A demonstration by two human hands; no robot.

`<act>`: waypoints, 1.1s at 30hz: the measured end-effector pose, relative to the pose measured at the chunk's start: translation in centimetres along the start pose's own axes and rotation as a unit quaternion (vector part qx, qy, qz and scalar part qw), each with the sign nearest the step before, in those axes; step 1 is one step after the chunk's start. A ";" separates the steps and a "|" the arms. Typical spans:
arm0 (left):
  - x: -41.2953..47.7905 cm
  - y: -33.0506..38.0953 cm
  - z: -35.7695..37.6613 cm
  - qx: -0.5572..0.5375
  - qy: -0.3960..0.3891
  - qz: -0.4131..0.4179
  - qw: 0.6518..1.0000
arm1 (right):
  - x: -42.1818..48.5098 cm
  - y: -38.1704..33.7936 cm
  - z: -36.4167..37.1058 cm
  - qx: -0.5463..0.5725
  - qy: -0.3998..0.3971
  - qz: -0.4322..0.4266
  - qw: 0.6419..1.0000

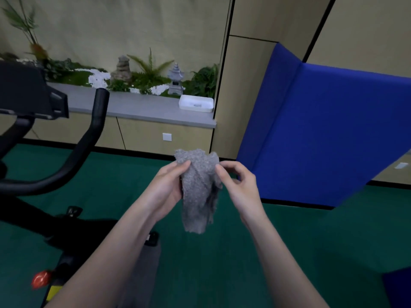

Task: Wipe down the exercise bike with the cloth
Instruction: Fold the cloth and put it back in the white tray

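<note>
At the centre of the frame a grey, nubbly cloth [200, 192] hangs between both hands, above the floor and well apart from the bike. The left hand [170, 187] curls its fingers round the cloth's left side. The right hand [241, 185] pinches the upper right edge between thumb and forefinger.

The exercise bike [26, 215] stands at the left edge, its black handlebar [94, 121] rising beside a dark console [24, 90]. The step in hand looks like readying the cloth. It would pay to fold it into a flat pad gathered in one hand, then start high, at handlebar and console, and work down.

Beyond lie green floor [222, 263], a folded blue mat [322, 130] at right and a white tray [196, 103] on the grey tabletop [138, 107].

Much of the bike is cut off by the left edge or hidden under the left forearm. A red knob [40, 278] at lower left is blurred, and the tray's contents cannot be made out.
</note>
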State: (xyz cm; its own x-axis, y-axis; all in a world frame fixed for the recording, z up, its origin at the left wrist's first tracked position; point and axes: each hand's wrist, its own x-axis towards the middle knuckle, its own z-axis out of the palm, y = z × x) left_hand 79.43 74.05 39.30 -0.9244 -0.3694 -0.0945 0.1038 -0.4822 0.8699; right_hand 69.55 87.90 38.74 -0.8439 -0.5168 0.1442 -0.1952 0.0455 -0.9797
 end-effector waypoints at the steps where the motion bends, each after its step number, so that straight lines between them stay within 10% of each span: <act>1: 1.0 0.2 -0.4 0.008 -0.005 -0.003 1.000 | 1.3 -0.1 0.4 -0.005 -0.001 0.009 1.000; 18: 16.7 1.1 -2.9 0.086 0.061 0.005 0.994 | 18.9 3.4 -0.8 0.092 -0.002 0.085 0.992; 33: 32.5 3.2 -1.3 0.163 0.079 0.005 0.983 | 37.1 6.7 -4.0 0.256 -0.254 0.268 0.893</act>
State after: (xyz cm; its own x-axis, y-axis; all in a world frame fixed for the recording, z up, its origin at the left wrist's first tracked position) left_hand 50.17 59.44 38.38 -0.8532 -0.5033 -0.1373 -0.0354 -0.2067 0.9778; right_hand 34.95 72.46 38.03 -0.3860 -0.8656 -0.3190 0.5329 0.0731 -0.8430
